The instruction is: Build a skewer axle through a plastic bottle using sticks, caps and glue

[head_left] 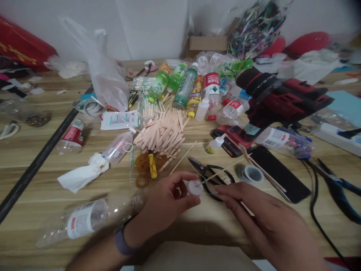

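Between its thumb and index finger, my left hand [166, 199] grips a white bottle cap [194, 188] by the rim. A thin wooden stick [216, 174] reaches up and right from the cap, with a small greenish bit where they meet. To the right, my right hand [262, 214] has its fingertips pinched together close to the stick. What that pinch holds is too blurred to make out. Black-handled scissors [210, 170] lie on the table just behind both hands. Beyond them stands a small glue bottle [215, 145].
A pile of flat wooden sticks [162, 131] and rubber bands [141, 165] lie ahead. Several plastic bottles cluster behind. On the right are a red drill [282, 96], a phone [279, 171], a tape roll [253, 174] and pliers [338, 192]. An empty bottle [81, 222] lies front left.
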Demonstrator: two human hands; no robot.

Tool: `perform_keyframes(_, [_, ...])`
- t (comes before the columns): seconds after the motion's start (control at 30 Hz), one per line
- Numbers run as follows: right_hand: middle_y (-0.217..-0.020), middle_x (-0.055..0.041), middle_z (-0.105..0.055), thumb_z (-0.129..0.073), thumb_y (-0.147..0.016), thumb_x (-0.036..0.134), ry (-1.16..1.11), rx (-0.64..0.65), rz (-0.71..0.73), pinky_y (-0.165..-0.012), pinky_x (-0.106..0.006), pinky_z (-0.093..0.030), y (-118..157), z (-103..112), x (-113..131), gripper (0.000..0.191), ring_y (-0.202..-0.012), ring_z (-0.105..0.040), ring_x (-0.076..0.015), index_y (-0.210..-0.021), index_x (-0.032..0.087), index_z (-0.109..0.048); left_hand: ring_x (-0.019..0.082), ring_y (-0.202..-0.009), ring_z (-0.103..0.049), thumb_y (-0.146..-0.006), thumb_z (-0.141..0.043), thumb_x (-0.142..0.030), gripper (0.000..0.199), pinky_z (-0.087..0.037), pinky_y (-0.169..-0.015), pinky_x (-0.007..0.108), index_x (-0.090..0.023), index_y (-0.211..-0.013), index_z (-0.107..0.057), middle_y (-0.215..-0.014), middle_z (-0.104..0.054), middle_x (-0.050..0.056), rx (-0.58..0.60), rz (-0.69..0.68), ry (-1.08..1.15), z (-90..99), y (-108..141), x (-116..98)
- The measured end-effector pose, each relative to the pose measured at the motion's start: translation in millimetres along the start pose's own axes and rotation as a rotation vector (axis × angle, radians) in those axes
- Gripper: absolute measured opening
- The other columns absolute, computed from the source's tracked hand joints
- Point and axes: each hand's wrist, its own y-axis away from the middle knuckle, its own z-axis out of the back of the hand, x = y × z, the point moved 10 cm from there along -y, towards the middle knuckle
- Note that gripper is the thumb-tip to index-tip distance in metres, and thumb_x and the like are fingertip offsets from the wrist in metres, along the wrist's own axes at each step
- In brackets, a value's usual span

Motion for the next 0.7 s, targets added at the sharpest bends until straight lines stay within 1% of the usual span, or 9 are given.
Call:
perform_keyframes(0.07, [-0.09,-0.002,-0.074,-0.048,-0.1,0.02,0.0,-0.004,-0.013,-0.065,-0.024,-0.059,1.7,2.2,3.0,0.017,-0.074,-0.073,-0.0159,-0.108,0.027,-0.061,0.013,-0.067,-0.048,-0.075,-0.079,-0.031,0.038,-0.038,-0.061,0.025,-0.022,-0.11,-0.072,-0.081,-0.06,-0.001,-0.045,-0.078,-0.113,2.9,3.6,-12.5])
perform_keyframes(0.13, [-0.081,-0.0006,-0.071,-0.051,-0.098,0.02,0.006,-0.017,-0.015,-0.059,-0.023,-0.057,2.5,4.7,6.7,0.016,-0.067,-0.071,-0.015,-0.106,0.027,-0.063,0.013,-0.07,-0.051,-0.078,-0.076,-0.027,0.034,-0.042,-0.063,0.025,-0.023,-0.111,-0.073,-0.095,-0.063,0.001,-0.06,-0.159,-0.167,2.5,6.6,-24.4])
perform_keyframes(0.2, [-0.074,0.0009,-0.068,-0.053,-0.097,0.02,0.013,-0.036,-0.019,-0.056,-0.023,-0.054,2.6,6.5,8.8,0.017,-0.062,-0.068,-0.0141,-0.108,0.027,-0.064,0.013,-0.072,-0.053,-0.08,-0.074,-0.024,0.033,-0.044,-0.064,0.024,-0.024,-0.114,-0.072,-0.104,-0.064,0.002,-0.063,-0.207,-0.201,1.1,8.9,-30.9])
perform_keyframes(0.33, [-0.072,0.0015,-0.068,-0.053,-0.099,0.022,0.026,-0.073,-0.017,-0.055,-0.023,-0.052,2.2,6.9,8.6,0.018,-0.06,-0.067,-0.0128,-0.111,0.027,-0.066,0.013,-0.072,-0.054,-0.083,-0.071,-0.019,0.035,-0.046,-0.064,0.024,-0.025,-0.117,-0.07,-0.108,-0.065,0.002,-0.072,-0.25,-0.281,-1.4,12.5,-35.1])
perform_keyframes(0.47, [-0.068,0.0028,-0.065,-0.054,-0.1,0.023,0.096,-0.083,0.04,-0.053,-0.022,-0.047,0.7,4.0,13.2,0.017,-0.057,-0.065,-0.0112,-0.111,0.024,-0.067,0.013,-0.074,-0.054,-0.083,-0.069,-0.013,0.039,-0.047,-0.067,0.024,-0.026,-0.12,-0.067,-0.107,-0.065,0.001,-0.1,-0.287,-0.352,-1.6,14.8,-37.6])
perform_keyframes(0.53, [-0.064,0.0032,-0.063,-0.052,-0.101,0.024,0.16,-0.109,0.078,-0.052,-0.024,-0.045,-0.9,5.2,18.4,0.017,-0.055,-0.063,-0.0118,-0.106,0.023,-0.069,0.013,-0.075,-0.054,-0.083,-0.069,-0.012,0.04,-0.047,-0.069,0.024,-0.025,-0.12,-0.065,-0.105,-0.065,0.0,-0.12,-0.292,-0.384,-0.9,15.2,-38.3])
perform_keyframes(0.6, [-0.061,0.0032,-0.06,-0.049,-0.102,0.025,0.205,-0.138,0.106,-0.05,-0.026,-0.042,-2.4,7.1,22.5,0.021,-0.053,-0.061,-0.0125,-0.098,0.022,-0.069,0.013,-0.075,-0.053,-0.083,-0.069,-0.011,0.04,-0.048,-0.071,0.025,-0.024,-0.12,-0.064,-0.104,-0.065,0.0,-0.138,-0.289,-0.413,-0.1,15.7,-38.7])
perform_keyframes(0.7, [-0.061,0.0035,-0.059,-0.049,-0.102,0.024,0.245,-0.129,0.104,-0.052,-0.027,-0.04,-3.3,5.1,21.0,0.021,-0.053,-0.06,-0.013,-0.094,0.022,-0.068,0.014,-0.075,-0.054,-0.084,-0.068,-0.011,0.035,-0.049,-0.072,0.026,-0.022,-0.117,-0.064,-0.105,-0.066,0.001,-0.148,-0.305,-0.447,-0.4,17.4,-40.8])
